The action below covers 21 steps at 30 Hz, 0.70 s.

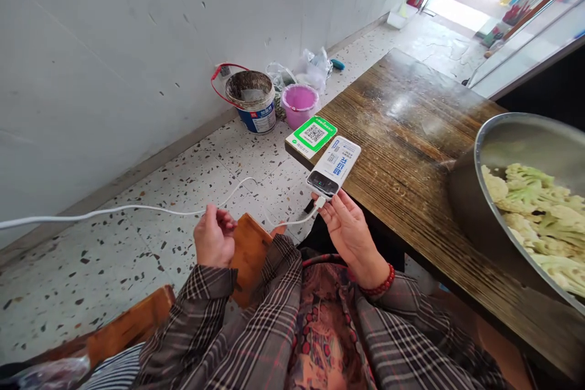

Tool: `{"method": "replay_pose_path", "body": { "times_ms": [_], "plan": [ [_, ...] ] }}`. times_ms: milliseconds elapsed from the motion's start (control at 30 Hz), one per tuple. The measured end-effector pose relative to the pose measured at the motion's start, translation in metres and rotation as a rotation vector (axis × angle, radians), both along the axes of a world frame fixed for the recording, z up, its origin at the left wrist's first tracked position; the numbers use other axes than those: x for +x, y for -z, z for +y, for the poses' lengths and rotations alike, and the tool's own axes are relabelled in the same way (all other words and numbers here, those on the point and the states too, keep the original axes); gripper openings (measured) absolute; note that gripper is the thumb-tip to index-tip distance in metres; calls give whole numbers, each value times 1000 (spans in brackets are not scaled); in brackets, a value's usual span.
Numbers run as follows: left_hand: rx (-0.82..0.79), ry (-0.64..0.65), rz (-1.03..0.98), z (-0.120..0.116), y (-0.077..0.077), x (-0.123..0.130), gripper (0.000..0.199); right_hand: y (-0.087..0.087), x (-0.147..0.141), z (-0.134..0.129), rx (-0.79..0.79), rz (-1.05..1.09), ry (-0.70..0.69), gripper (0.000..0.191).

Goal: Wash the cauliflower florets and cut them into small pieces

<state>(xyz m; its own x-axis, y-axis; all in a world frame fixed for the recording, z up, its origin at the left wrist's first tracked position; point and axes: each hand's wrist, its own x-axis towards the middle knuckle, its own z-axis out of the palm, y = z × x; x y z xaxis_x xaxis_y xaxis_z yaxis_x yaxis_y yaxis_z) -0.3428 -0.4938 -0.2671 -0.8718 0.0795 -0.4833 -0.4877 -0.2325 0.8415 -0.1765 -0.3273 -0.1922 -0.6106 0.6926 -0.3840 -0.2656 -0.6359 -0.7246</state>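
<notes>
A white power bank (336,161) with a dark display end lies over the near left edge of the wooden table (393,177). A white plug (321,202) sits at its near end. My right hand (350,228), with a red bead bracelet at the wrist, has its fingers closed around that plug, against the power bank's end. To the left, my left hand (214,237) is closed in a pinch on the white cable (150,209), which runs off the left side and loops above the floor. A green-framed QR code block (313,134) lies beside the power bank.
At the right, a large metal pot (470,195) holds cauliflower pieces (543,213). A used paint bucket (256,113), a pink bucket (299,103) and plastic bags (315,67) stand by the wall. Wooden seats (250,256) are beside my legs. A glass doorway is at the upper right.
</notes>
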Motion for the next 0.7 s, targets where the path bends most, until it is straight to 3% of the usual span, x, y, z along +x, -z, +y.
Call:
{"method": "replay_pose_path", "body": {
  "times_ms": [100,233,433,567,700],
  "plan": [
    [205,192,-149,-2,-22,20,38,1,-2,-1,2,-24,10,26],
    [441,398,-238,2,-58,27,35,3,-5,-1,-2,-19,18,26],
    [449,678,173,40,-96,46,61,4,-5,-3,28,-14,15,25],
    [313,797,574,75,-97,44,52,2,-5,-4,36,-11,0,26],
    [-79,817,862,84,-87,33,39,2,-4,-3,38,4,-7,26]
  ]
}}
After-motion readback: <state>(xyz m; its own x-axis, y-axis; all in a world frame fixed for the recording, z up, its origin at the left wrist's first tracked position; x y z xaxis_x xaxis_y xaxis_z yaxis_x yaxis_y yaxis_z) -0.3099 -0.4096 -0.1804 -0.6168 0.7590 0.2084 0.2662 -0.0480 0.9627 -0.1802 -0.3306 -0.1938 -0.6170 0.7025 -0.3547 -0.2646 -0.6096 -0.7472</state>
